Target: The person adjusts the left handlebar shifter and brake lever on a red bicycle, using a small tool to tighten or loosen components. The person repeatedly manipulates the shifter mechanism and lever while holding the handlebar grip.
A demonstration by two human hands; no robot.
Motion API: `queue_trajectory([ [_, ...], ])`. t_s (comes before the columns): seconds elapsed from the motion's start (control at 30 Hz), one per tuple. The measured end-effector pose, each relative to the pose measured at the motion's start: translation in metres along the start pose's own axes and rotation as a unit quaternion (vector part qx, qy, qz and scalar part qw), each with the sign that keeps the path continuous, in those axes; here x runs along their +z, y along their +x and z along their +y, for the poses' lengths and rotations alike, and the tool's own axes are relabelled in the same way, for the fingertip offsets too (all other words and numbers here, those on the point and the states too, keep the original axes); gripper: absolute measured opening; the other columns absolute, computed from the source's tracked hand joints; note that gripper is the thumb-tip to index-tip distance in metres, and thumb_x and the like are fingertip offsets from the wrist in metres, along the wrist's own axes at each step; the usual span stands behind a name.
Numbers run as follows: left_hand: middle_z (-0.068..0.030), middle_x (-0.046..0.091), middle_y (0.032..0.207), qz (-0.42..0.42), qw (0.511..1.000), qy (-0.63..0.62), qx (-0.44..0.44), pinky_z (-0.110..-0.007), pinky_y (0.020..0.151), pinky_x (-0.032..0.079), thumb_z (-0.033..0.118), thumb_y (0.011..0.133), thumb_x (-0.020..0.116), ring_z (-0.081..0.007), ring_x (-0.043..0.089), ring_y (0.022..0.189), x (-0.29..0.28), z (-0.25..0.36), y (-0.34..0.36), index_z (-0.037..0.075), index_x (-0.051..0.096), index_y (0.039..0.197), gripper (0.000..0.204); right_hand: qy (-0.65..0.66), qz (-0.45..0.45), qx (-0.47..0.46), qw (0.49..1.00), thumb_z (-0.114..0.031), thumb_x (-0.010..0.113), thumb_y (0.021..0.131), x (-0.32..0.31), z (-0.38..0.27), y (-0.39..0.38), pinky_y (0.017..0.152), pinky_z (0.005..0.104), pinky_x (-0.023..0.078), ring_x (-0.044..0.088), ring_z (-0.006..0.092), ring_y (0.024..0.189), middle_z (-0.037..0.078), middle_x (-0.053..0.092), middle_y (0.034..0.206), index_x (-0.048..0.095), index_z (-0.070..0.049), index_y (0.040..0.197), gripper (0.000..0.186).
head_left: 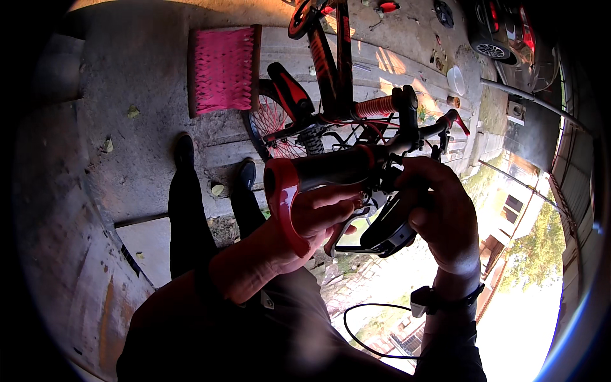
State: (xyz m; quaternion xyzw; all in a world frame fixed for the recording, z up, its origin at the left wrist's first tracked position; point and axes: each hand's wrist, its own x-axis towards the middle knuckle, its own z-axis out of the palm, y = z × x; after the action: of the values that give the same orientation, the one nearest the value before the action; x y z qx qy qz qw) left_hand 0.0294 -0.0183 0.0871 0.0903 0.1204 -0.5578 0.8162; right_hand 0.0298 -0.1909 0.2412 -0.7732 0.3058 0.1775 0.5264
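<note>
Adjusting seems underway beside the grip (334, 169): black part (386, 233) clamped by right hand (442, 213), left hand (319, 215) unclear in closure; steadiness probably needed.

A pink woven panel (223, 71) with dark side rails rests on grey ground (143, 67), a pale leaf (133, 112) near it. At the upper right stands a dark car (503, 37); below it sits a round white vessel (456, 81), perhaps a basin. Green foliage (538, 254) shows farther right.
</note>
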Motion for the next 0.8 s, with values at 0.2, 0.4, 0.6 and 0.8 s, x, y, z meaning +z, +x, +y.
queue_trajectory([
  [0.2,-0.0112,0.057,0.143,0.022,0.999,-0.001,-0.024,-0.040,0.103,0.046,0.014,0.104,0.055,-0.0211,0.053,0.133,0.000,0.001,0.000,0.003,0.049,0.147,0.045,0.137,-0.032,-0.002,0.990,-0.040,0.081,0.084,-0.006,0.009,0.004,0.087,0.0274,0.046,0.056,0.0134,0.098,0.009,0.061,0.114,0.053,0.003,0.132,0.071],
  [0.4,-0.0092,0.059,0.141,0.024,0.999,-0.005,-0.027,-0.038,0.100,0.047,0.015,0.103,0.057,-0.0187,0.057,0.127,-0.001,0.000,-0.001,0.004,0.050,0.146,0.045,0.090,-0.063,-0.008,0.994,-0.034,0.082,0.082,-0.012,0.006,0.011,0.085,0.0275,0.047,0.058,0.0138,0.096,0.008,0.062,0.109,0.055,0.002,0.125,0.062],
  [0.6,-0.0073,0.060,0.138,0.012,1.000,-0.008,-0.022,-0.034,0.095,0.047,0.015,0.103,0.057,-0.0153,0.058,0.122,-0.002,0.001,0.000,0.003,0.049,0.147,0.046,0.045,-0.106,-0.011,0.993,-0.001,0.075,0.082,-0.021,0.004,0.023,0.062,0.0219,0.049,0.061,0.0084,0.080,0.005,0.065,0.103,0.058,0.001,0.126,0.047],
  [0.8,-0.0100,0.060,0.138,0.022,1.000,-0.011,-0.015,-0.034,0.092,0.049,0.016,0.103,0.056,-0.0151,0.061,0.116,0.006,0.003,-0.003,0.001,0.047,0.148,0.048,0.129,-0.106,-0.058,0.984,-0.006,0.075,0.085,-0.021,0.029,0.027,0.082,0.0271,0.050,0.060,0.0118,0.092,0.005,0.063,0.105,0.058,0.000,0.124,0.043],
])
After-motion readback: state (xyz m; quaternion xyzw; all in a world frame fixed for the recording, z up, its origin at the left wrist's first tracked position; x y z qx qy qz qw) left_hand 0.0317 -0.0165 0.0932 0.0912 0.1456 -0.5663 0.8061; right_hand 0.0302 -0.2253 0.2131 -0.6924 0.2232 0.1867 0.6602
